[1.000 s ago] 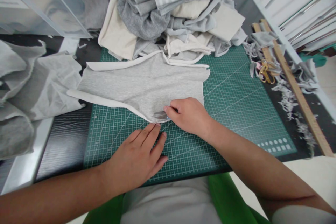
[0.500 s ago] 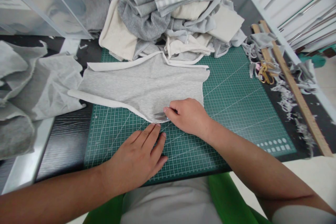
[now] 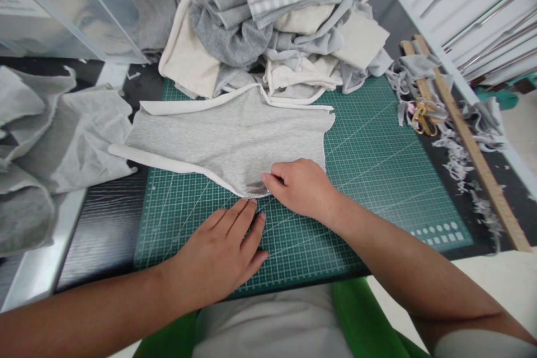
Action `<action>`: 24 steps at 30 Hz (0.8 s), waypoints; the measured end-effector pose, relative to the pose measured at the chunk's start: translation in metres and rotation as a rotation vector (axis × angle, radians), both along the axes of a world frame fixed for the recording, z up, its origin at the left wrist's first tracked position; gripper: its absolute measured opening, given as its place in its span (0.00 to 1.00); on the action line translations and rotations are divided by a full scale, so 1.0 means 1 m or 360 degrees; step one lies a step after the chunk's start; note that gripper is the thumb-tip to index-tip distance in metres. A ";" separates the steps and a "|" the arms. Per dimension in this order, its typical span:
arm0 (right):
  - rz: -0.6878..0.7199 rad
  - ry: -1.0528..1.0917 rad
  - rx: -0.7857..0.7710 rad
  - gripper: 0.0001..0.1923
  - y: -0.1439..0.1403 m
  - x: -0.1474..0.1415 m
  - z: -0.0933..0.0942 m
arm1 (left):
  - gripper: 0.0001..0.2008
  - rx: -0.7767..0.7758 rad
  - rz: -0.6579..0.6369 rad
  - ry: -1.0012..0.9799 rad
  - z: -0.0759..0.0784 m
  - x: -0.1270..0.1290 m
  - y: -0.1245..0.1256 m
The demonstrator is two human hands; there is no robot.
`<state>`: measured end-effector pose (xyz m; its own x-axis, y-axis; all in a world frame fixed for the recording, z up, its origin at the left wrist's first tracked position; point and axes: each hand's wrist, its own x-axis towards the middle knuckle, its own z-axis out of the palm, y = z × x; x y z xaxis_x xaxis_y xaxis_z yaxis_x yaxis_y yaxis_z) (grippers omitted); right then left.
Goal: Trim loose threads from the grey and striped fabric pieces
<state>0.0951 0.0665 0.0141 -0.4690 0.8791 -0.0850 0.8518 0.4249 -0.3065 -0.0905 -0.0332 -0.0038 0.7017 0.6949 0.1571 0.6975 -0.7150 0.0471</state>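
Head: right hand [image 3: 302, 187] over fabric [image 3: 232, 137]

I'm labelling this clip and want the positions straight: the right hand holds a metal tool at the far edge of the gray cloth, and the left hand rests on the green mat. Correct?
Not quite: the head view shows the right hand holding the metal tool at the near edge of the gray cloth, not the far one.

The head view has shifted slightly, the grey cloth [image 3: 222, 131] and fabric pile [image 3: 235, 39] appearing marginally lower.
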 end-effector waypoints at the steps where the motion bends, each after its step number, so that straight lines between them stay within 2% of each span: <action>1: 0.0001 0.0006 0.0003 0.21 0.000 0.000 0.000 | 0.22 0.0000 0.0001 -0.0002 0.000 0.000 0.000; 24: 0.0038 0.0003 0.0001 0.20 -0.001 0.002 0.001 | 0.20 -0.0041 -0.0055 -0.0071 0.001 -0.004 0.007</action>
